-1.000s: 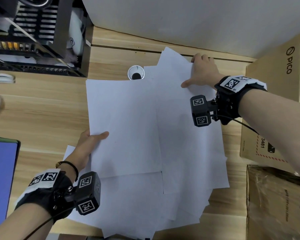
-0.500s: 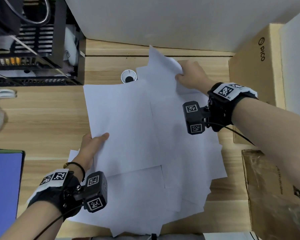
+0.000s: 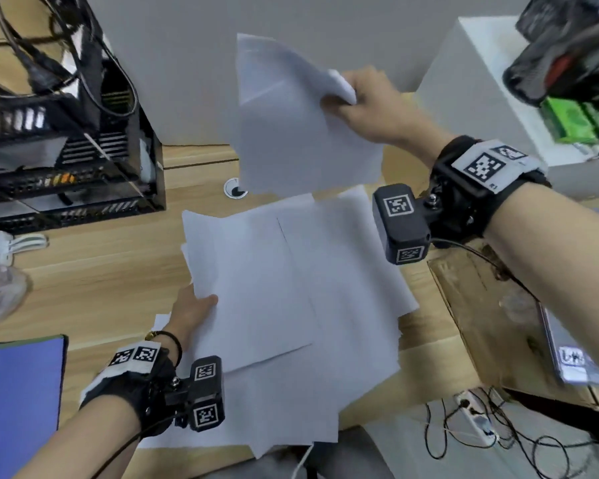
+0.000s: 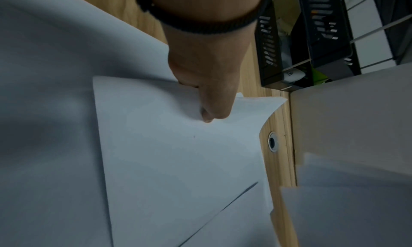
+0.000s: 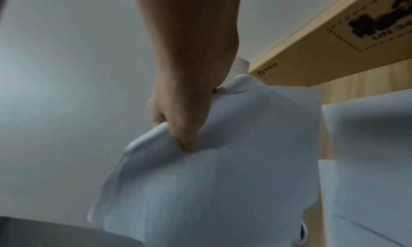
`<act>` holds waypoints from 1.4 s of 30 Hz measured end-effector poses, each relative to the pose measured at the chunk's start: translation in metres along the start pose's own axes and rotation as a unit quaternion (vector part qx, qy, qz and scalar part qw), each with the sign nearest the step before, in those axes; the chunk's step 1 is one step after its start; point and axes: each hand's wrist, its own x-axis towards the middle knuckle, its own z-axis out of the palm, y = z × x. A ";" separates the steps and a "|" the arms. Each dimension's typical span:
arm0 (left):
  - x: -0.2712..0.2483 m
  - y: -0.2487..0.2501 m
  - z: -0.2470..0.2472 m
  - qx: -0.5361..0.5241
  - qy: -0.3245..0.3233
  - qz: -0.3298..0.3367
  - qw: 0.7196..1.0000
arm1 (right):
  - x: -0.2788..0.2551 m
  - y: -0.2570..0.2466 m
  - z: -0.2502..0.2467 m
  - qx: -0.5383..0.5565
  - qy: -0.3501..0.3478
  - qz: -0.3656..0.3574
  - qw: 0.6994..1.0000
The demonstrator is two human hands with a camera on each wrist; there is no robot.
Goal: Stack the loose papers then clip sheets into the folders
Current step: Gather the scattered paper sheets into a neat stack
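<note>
Hands pinch paper: right hand (image 3: pixel 367 105) lifts sheets (image 3: pixel 291 115); left hand (image 3: pixel 191 311) grips pile (image 3: pixel 291 288).

You can read "PICO", with a small round logo before it, printed along the edge of the cardboard box (image 5: pixel 330 44) in your right wrist view. On the same box's face a dashed-border label (image 5: pixel 376 19) shows "UN 3", cut off at the picture's edge. The square coded markers on your wristbands (image 3: pixel 485 166) carry no readable words.

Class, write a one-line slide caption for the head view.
Right hand lifts paper sheets; left hand grips the desk pile.
</note>
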 end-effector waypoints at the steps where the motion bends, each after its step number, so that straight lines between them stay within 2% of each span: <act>1: -0.007 0.000 -0.005 -0.001 -0.005 0.008 1.000 | -0.007 -0.014 -0.008 0.026 0.031 -0.003 0.999; 4: -0.029 0.000 -0.024 -0.010 -0.023 0.041 0.999 | -0.027 -0.052 -0.024 0.122 0.104 -0.002 0.987; 7: -0.051 0.002 -0.044 -0.014 -0.047 0.068 0.996 | -0.046 -0.078 -0.024 0.182 0.111 0.001 0.977; 11: -0.067 -0.011 -0.069 -0.017 -0.066 0.068 0.995 | -0.066 -0.087 0.004 0.183 0.061 0.051 0.980; 14: -0.069 -0.031 -0.082 -0.027 -0.064 0.047 0.996 | -0.080 -0.084 0.046 0.165 -0.013 0.093 0.982; 17: -0.075 -0.048 -0.089 -0.037 -0.075 0.003 0.997 | -0.099 -0.068 0.104 0.106 -0.120 0.156 0.975; 19: -0.077 -0.063 -0.093 -0.048 -0.079 -0.041 0.995 | -0.119 -0.057 0.146 0.123 -0.164 0.198 0.959; 22: -0.078 -0.086 -0.096 -0.059 -0.085 -0.092 0.990 | -0.142 -0.044 0.194 0.178 -0.156 0.260 0.936; 25: -0.079 -0.099 -0.095 -0.066 -0.094 -0.089 0.989 | -0.147 -0.036 0.219 0.204 -0.169 0.299 0.917; 29: -0.079 -0.101 -0.091 -0.117 -0.099 -0.108 0.982 | -0.135 -0.031 0.240 0.222 -0.194 0.309 0.904; 33: -0.072 -0.104 -0.088 -0.128 -0.108 -0.103 0.981 | -0.116 -0.034 0.269 0.193 -0.221 0.289 0.911; 36: -0.069 -0.108 -0.081 -0.107 -0.081 -0.077 0.988 | -0.109 -0.035 0.287 0.224 -0.195 0.297 0.907; 39: -0.065 -0.115 -0.076 -0.075 -0.049 -0.061 0.994 | -0.111 -0.028 0.289 0.298 -0.139 0.343 0.880; 42: -0.060 -0.120 -0.075 -0.064 -0.042 -0.049 0.996 | -0.126 -0.002 0.277 0.283 -0.092 0.386 0.873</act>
